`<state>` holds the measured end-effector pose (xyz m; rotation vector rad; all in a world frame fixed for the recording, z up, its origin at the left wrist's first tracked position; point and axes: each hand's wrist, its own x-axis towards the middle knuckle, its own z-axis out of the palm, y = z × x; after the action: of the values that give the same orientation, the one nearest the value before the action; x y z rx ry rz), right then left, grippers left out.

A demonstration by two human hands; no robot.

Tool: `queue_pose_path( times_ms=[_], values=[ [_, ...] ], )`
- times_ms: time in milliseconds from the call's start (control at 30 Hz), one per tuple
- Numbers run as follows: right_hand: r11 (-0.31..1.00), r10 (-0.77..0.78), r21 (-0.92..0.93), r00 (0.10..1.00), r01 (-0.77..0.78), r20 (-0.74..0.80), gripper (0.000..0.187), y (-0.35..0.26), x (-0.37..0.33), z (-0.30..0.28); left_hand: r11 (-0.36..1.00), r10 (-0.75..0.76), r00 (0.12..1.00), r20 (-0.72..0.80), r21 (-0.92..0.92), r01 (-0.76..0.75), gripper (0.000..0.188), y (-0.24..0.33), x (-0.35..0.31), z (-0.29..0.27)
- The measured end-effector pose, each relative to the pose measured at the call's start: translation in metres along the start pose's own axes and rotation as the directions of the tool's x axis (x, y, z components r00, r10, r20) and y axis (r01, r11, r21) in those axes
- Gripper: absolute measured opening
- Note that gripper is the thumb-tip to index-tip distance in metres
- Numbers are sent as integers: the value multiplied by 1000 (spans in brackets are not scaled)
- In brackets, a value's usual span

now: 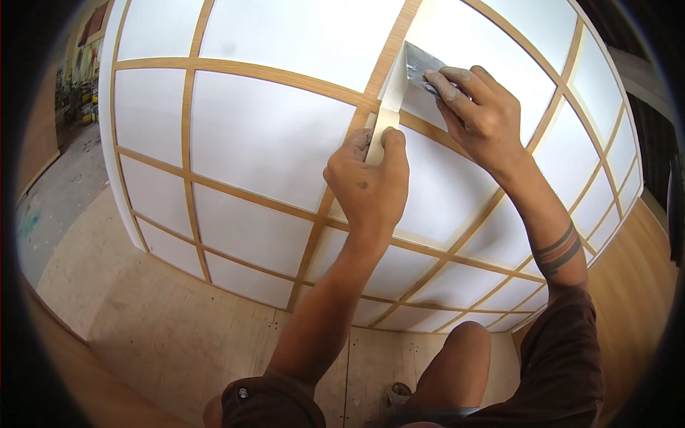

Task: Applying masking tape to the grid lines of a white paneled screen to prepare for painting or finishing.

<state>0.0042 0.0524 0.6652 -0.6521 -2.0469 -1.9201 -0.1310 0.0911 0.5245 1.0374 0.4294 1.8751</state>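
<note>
A white panel (271, 135) crossed by a lattice of light wood strips (282, 78) stands in front of me. My left hand (367, 178) pinches the lower end of a cream strip of tape (387, 127) between thumb and fingers. That strip runs up beside a vertical wood strip to the edge of a flat metal scraper (419, 64). My right hand (485, 107) grips the scraper, its fingers over the blade's lower right part and its handle hidden. The blade lies at or very near the panel, over the tape's upper part; contact is unclear. Grey smears mark the fingers.
Plywood boards (171, 328) form the floor below the panel. A brown wooden surface (631, 285) lies to the right. Paint-spotted grey floor (61, 192) and cluttered goods (82, 78) show at far left. My bent knee (457, 357) is close under the panel.
</note>
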Motion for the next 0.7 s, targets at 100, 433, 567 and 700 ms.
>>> queue_pose_path(
  times_ms=[100, 433, 567, 700],
  values=[
    [1000, -1, -1, 1000, 1, 11, 43, -3, 1, 1, 1000, 8, 1000, -8, 0, -8, 27, -2, 2, 0],
    [1000, 7, 4, 1000, -7, 6, 44, -5, -5, 0, 1000, 13, 1000, -21, 8, -13, 28, -2, -1, 0],
    [1000, -12, 8, 999, 12, 30, 46, -8, -7, -2, 999, 34, 999, -32, 2, -34, 31, 2, -1, 0],
    [1000, -22, 20, 999, 22, 27, 48, -11, -8, 0, 999, -1, 1000, -31, -33, 0, 36, 5, -1, 0]
  ],
)
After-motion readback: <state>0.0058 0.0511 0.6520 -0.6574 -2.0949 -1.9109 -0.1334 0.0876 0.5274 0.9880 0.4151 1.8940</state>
